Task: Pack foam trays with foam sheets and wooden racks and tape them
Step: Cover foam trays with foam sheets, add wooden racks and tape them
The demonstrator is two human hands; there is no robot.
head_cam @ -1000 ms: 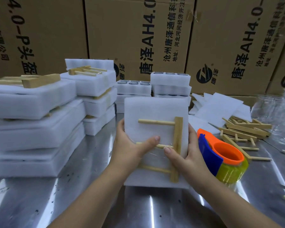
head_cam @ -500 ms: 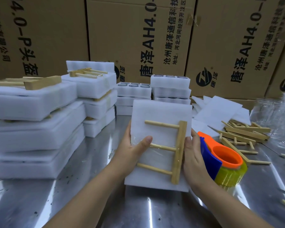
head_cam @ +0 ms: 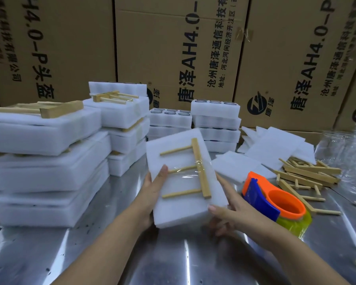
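Two hands (head_cam: pixel 153 190) (head_cam: pixel 228 215) hold foam tray (head_cam: pixel 183 211); wooden rack (head_cam: pixel 199 161) atop, seemingly taped.

Count was two hands, left hand (head_cam: pixel 152 189) and right hand (head_cam: pixel 224 215); one foam tray (head_cam: pixel 183 212) between them with one three-peg wooden rack (head_cam: pixel 199 167) taped on; one tape dispenser (head_cam: pixel 275 200); four foam stacks (head_cam: pixel 41 161) on the surface (head_cam: pixel 173 262); loose racks (head_cam: pixel 308 173) were too jumbled to count, tbh.

White foam tray (head_cam: pixel 183 210), tan wooden rack (head_cam: pixel 200 169); orange-and-blue tape dispenser (head_cam: pixel 271 200) with seemingly yellow tape (head_cam: pixel 296 225); brown cartons (head_cam: pixel 173 48).
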